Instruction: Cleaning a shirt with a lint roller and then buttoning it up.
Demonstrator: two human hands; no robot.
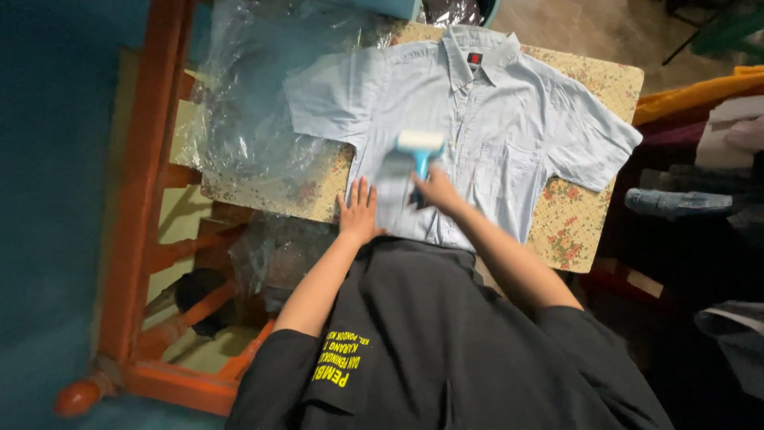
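Lying flat across the tabletop (589, 239), collar toward the far edge, the light blue shirt (477, 119) looks soft, light and prone to sliding (best pinned near the hem). The left hand (358, 213) presses open-palmed on its near edge, holding nothing, while the right hand (436, 189) is closed around the handle of a blue lint roller (419, 147) on the shirt front.

A small table (593, 231) with a floral, yellowish covering stands in the middle of a dim room. To its left, crumpled clear plastic sheeting (255, 119) spills over the edge — beneath it runs an orange-red wooden frame (139, 199) with rungs and a rounded foot. The floor (48, 199) on the left looks dark teal. On the right, folded clothes (700, 143) lie piled — orange, white, denim blue.
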